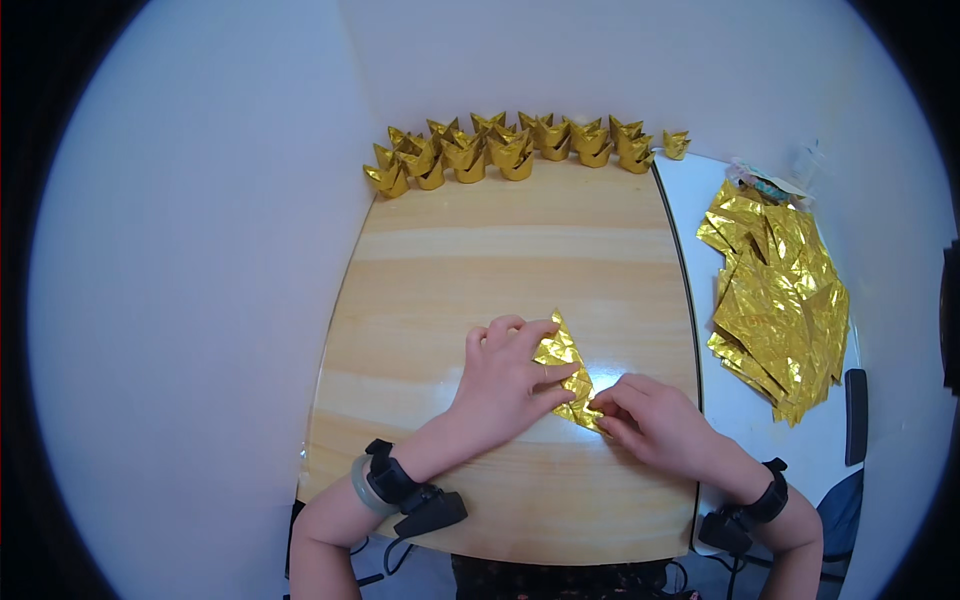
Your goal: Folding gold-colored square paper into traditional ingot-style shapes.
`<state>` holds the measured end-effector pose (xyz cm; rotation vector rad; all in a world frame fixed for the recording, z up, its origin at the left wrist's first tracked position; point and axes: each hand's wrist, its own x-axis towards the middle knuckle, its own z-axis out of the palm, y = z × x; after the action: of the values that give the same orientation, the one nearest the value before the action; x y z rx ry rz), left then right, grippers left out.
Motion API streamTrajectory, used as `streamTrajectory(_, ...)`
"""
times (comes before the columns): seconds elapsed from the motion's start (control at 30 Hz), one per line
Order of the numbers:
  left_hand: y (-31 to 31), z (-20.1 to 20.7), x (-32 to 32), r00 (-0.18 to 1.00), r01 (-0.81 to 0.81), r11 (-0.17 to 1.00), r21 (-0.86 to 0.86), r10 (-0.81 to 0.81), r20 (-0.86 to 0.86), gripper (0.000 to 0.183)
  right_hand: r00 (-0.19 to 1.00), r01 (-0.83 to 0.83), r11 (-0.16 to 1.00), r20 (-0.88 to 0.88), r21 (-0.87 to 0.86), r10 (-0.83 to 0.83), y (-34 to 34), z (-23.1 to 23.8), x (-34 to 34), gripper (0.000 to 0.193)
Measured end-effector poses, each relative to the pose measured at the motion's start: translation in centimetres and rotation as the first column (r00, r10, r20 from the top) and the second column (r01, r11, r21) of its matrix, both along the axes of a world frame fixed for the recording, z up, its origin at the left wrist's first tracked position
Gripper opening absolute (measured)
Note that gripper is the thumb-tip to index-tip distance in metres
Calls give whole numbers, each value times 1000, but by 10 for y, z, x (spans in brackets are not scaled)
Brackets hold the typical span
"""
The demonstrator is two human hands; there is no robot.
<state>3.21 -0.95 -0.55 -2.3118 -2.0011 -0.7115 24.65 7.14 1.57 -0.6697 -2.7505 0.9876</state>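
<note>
A folded piece of shiny gold foil paper (570, 372) lies on the wooden table, its narrow point toward the far side. My left hand (510, 368) rests over its left edge with the fingers spread, pressing it against the tabletop. At the near right corner of the paper, my right hand (650, 420) pinches the edge between thumb and fingers. Part of the sheet is hidden beneath my left fingers.
Several folded gold paper cups with pointed rims (466, 157) stand along the table's far edge. One more gold piece (676, 145) sits on the white surface (705, 440) at right. There too lies a pile of gold foil sheets (785, 300), beside a dark bar (855, 417).
</note>
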Motion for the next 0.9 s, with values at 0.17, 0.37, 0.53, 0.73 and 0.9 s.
streamTrajectory(0.17,1,-1,-8,995,24,994,-105,-14,97,32,959,-149,912,-171,382,228,4,-7,-1,26)
streamTrajectory(0.37,3,3,-9,985,51,986,-159,-24,168,31,956,-241,937,-103,254,274,15,0,5,47)
streamTrajectory(0.53,2,3,-9,983,42,983,-181,-9,182,34,923,-383,882,76,276,377,18,-5,6,51)
streamTrajectory(0.73,1,5,-11,975,62,981,-182,-21,220,37,887,-461,826,148,324,437,25,-1,9,47)
streamTrajectory(0.9,2,-1,-9,972,49,984,-174,-6,236,37,883,-468,794,167,387,438,26,3,5,38)
